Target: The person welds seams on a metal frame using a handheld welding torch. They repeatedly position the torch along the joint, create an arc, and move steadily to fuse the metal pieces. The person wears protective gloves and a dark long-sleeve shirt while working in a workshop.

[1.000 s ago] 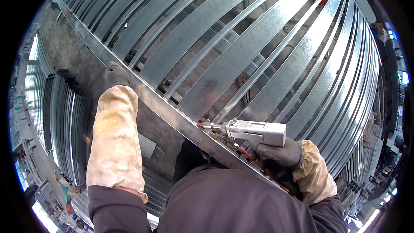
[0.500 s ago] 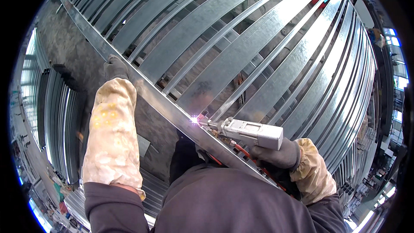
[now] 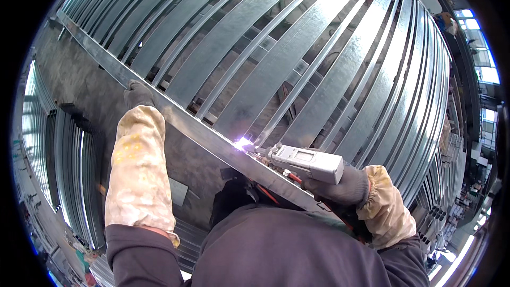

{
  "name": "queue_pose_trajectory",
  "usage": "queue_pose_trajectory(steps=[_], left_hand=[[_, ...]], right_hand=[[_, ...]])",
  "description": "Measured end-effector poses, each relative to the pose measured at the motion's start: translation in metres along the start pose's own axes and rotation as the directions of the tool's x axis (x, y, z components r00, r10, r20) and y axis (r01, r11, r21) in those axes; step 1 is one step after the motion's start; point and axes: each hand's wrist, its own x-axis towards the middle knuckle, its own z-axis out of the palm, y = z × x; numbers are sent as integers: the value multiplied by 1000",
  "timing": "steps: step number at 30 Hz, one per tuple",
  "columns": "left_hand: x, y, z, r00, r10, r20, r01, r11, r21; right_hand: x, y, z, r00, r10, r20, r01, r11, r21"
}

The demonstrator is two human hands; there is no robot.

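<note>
Right hand (image 3: 340,187), grey-gloved, clenches round a pale grey welding gun (image 3: 305,160); its tip meets the long steel rail (image 3: 212,138) in a violet-white spark (image 3: 243,142), with galvanised slats (image 3: 276,69) behind. Left hand (image 3: 138,94) rests on the rail, grip unclear
</note>
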Motion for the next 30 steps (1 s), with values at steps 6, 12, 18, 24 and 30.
queue_pose_trajectory(steps=[6,12,18,24,30], left_hand=[[-6,5,0,999,-29,-17,29,999,-23],[7,-5,18,995,-24,-97,16,997,-82],[1,-2,11,1000,-23,-21,20,992,-122],[-5,-1,3,1000,-6,-24,3,993,-119],[7,-8,10,999,-40,1,40,993,-113]], right_hand=[[-10,-2,24,995,-41,-96,32,995,-97],[1,-11,21,986,130,-102,-145,977,-155],[15,-7,19,994,9,-110,-35,972,-233],[-10,-15,0,977,60,-207,-84,991,-107],[-90,-21,7,791,49,-609,92,976,198]])
